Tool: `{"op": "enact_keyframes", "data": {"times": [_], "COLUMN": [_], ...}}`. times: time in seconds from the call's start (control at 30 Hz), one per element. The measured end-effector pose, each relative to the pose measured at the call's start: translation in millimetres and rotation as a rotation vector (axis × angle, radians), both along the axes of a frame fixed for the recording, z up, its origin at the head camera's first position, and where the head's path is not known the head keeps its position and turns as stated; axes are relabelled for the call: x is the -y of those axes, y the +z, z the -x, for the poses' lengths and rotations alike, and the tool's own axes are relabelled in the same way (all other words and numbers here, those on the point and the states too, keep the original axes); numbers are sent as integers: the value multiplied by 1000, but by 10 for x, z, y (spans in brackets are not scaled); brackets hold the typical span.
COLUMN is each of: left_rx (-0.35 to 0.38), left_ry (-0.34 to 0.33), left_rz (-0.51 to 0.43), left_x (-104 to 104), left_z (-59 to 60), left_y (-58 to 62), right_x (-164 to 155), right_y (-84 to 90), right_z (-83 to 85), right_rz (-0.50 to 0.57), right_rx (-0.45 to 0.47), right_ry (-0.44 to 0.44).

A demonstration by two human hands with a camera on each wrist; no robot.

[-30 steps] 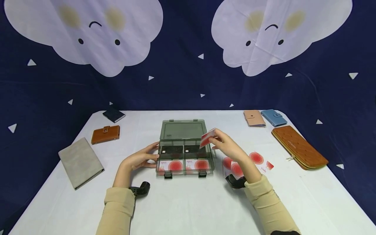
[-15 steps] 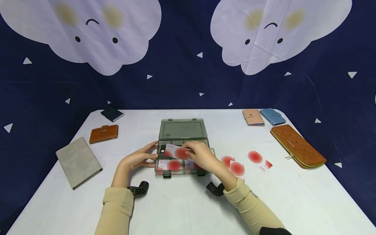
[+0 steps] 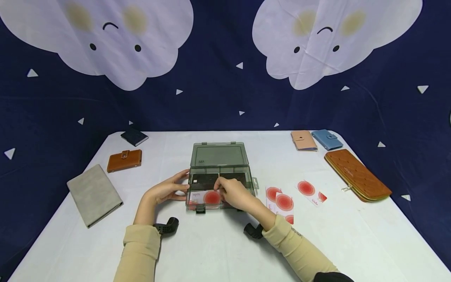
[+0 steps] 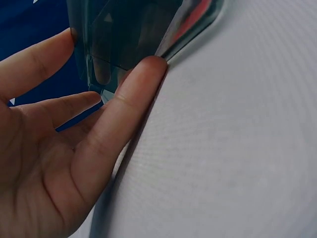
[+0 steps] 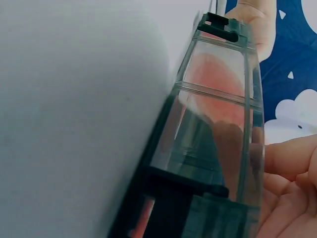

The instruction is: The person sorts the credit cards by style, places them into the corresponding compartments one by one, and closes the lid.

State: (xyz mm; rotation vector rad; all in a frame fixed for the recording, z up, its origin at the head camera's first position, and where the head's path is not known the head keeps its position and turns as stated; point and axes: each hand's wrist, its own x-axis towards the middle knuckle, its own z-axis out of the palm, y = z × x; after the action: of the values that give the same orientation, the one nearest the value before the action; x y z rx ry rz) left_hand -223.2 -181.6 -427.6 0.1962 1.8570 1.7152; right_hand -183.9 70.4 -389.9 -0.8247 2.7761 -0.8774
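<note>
A translucent grey-green plastic box stands on the table with its lid tipped back. Black cards stand in its back compartments. My right hand reaches over the front compartments and pinches the right end of a red-and-white card, which sits in the front left one. Through the clear front wall in the right wrist view, fingertips show right at that card. My left hand rests against the box's left side, thumb and fingers extended; the left wrist view shows the thumb touching the wall.
Several red-and-white cards lie right of the box. Further right are a brown zip wallet, a blue card holder and a pink one. On the left lie a grey notebook, a brown wallet and a dark notebook.
My right hand has brought the red-and-white card from above the box's right side leftward and down into the front left compartment. My left hand has stayed against the box.
</note>
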Motion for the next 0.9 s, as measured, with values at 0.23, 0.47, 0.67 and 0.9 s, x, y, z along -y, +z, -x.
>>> {"op": "enact_keyframes", "data": {"times": [0.23, 0.47, 0.67, 0.9], "left_rx": [-3, -5, -2, 0], "left_ry": [-3, -8, 2, 7], "left_rz": [-2, 1, 0, -1], "left_x": [3, 8, 4, 9], "left_z": [3, -4, -2, -14], "left_y": [-4, -8, 3, 9], "right_x": [25, 9, -16, -198], "right_y": [-41, -67, -48, 98], "right_z": [7, 30, 46, 35], "right_rz": [-78, -107, -111, -36], "right_rx": [17, 84, 124, 98], "right_ry": [17, 19, 30, -3]}}
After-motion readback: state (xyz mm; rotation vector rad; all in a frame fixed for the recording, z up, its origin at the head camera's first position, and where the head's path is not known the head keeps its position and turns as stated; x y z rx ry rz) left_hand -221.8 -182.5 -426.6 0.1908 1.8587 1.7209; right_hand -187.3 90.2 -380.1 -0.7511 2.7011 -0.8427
